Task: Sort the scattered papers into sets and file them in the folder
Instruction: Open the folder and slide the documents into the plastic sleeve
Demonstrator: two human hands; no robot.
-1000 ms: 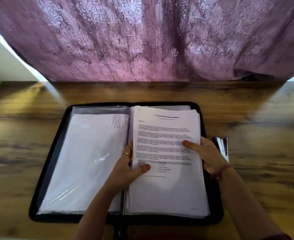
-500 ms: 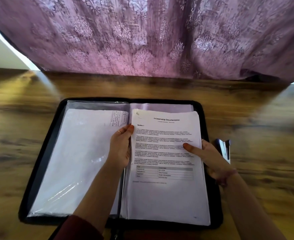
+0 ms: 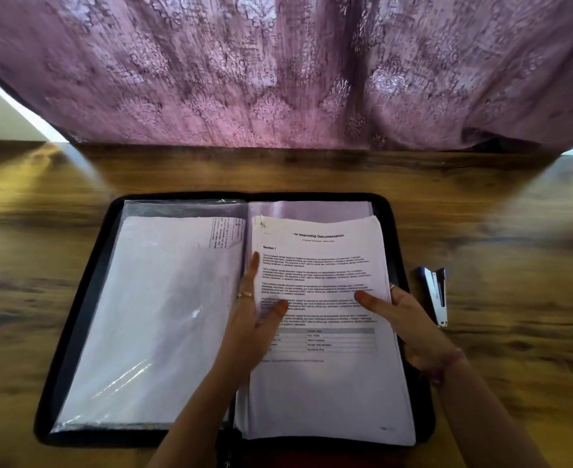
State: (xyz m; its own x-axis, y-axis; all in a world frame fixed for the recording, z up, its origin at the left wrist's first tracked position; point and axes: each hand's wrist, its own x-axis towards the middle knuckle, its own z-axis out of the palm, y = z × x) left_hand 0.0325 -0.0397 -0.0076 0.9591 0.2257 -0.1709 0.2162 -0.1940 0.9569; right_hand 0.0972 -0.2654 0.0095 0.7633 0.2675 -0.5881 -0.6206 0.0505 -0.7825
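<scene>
Purple patterned curtain hangs behind a wooden table where a black zip folder lies open, a filled plastic sleeve on its left half. On the right half sits a stapled set of papers headed "Internship Documentation", its top edge just below the mouth of a clear pocket. A person's left hand grips the set's inner edge, fingers straight along it and thumb pressed on the page; the right hand pinches the outer edge, thumb on top, fingers hidden beneath. Filing appears to be under way; the next move likely calls for squaring the set and sliding it inside. A stapler rests beside the folder.
</scene>
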